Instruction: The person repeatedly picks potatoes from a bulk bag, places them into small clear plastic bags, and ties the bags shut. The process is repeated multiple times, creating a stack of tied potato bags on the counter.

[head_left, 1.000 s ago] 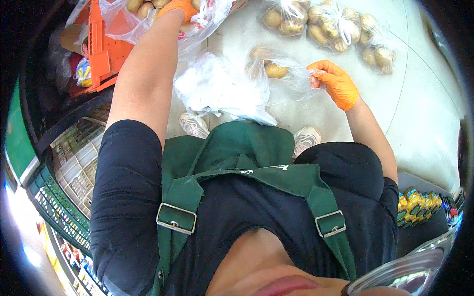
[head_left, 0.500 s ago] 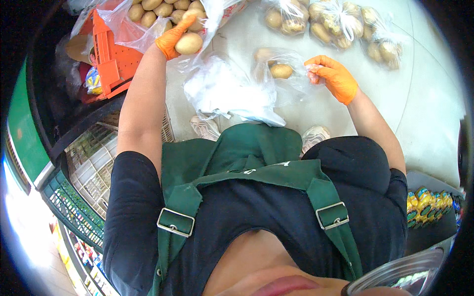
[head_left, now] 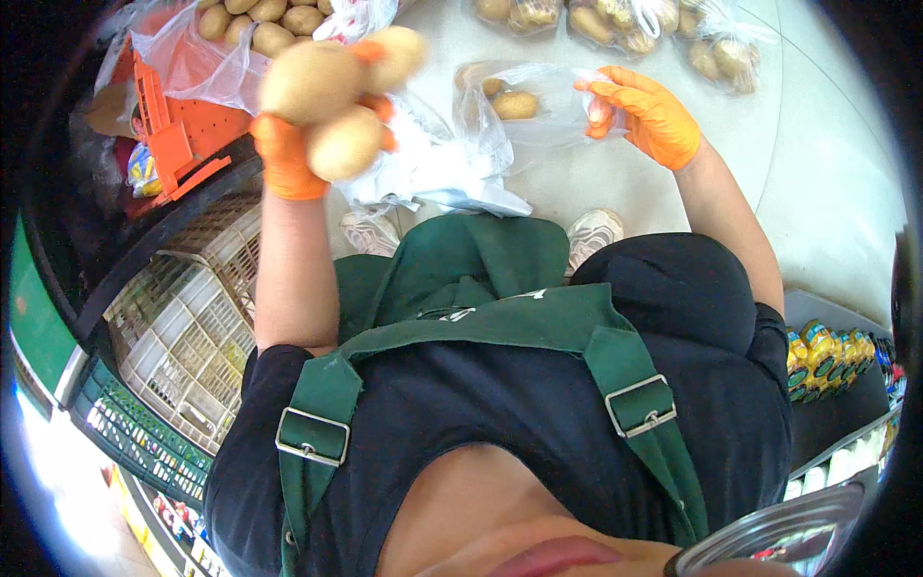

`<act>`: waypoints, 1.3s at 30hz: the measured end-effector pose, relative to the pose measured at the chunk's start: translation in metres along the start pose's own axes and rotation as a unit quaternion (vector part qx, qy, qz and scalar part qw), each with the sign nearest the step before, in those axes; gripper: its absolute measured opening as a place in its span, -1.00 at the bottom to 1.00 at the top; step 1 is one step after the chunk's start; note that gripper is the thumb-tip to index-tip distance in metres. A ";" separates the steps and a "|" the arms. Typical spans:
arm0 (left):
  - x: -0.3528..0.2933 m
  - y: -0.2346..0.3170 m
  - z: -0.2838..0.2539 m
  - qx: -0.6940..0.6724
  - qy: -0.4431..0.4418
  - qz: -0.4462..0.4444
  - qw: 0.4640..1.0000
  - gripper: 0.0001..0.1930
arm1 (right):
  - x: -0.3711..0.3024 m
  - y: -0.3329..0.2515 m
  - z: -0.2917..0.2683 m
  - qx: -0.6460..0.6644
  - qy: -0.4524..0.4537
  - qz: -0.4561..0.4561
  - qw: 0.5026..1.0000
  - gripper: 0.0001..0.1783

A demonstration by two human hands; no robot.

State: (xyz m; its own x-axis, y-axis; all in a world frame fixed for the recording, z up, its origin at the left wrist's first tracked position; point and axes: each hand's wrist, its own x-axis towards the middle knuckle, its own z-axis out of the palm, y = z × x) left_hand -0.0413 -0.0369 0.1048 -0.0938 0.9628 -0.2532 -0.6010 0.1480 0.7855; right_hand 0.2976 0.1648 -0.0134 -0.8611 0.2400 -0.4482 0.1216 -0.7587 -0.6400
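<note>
the left hand (head_left: 291, 159), gloved in orange, is loaded up here, fingers splayed round three potatoes (head_left: 310, 82), all a bit blurred, one poking out at the far right of the grip. that's the weak spot! three smooth, round things in one palm: if the fingers loosen, that outer potato could roll off and drop onto the white plastic heap (head_left: 413, 168) just below and right of the hand, or bruise on the floor (head_left: 817, 192).

across to the right hand (head_left: 659, 120), and it's pinching the edge of a clear bag (head_left: 562, 115) between thumb and fingers, a thin hold on thin film. the bag lies to that hand's left, at least two potatoes (head_left: 514, 105) showing inside; how wide its mouth stands, i can't tell. a slip of the pinch could let the film flop shut, and a hard tug could rip it.

further out, above the left hand, loose potatoes (head_left: 274, 38) sit heaped in film beside an orange crate (head_left: 183, 125); a sleeve of film snagging there could tip some out. beyond the right hand, filled bags (head_left: 723, 60) stand in a row, near enough for a stray roller to bump.
</note>
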 end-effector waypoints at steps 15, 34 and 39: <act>0.053 -0.092 0.023 0.690 -0.087 -0.137 0.705 -0.36 | -0.018 -0.023 0.014 0.022 -0.092 -0.023 0.995 -0.58; 0.123 0.036 -0.175 0.850 0.217 -0.313 0.364 -0.19 | -0.008 -0.003 -0.004 0.026 -0.125 -0.006 0.992 -0.65; 0.129 0.036 -0.164 0.843 0.255 -0.332 0.338 -0.29 | -0.013 0.001 -0.009 0.039 -0.112 -0.012 0.993 -0.65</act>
State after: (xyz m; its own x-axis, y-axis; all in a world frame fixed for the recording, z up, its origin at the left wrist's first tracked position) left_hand -0.2052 0.0552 0.0077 -0.7657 0.4901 -0.4166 0.6418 0.6250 -0.4444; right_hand 0.3134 0.1663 -0.0143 -0.9528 0.1241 -0.2770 0.0688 -0.8006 -0.5953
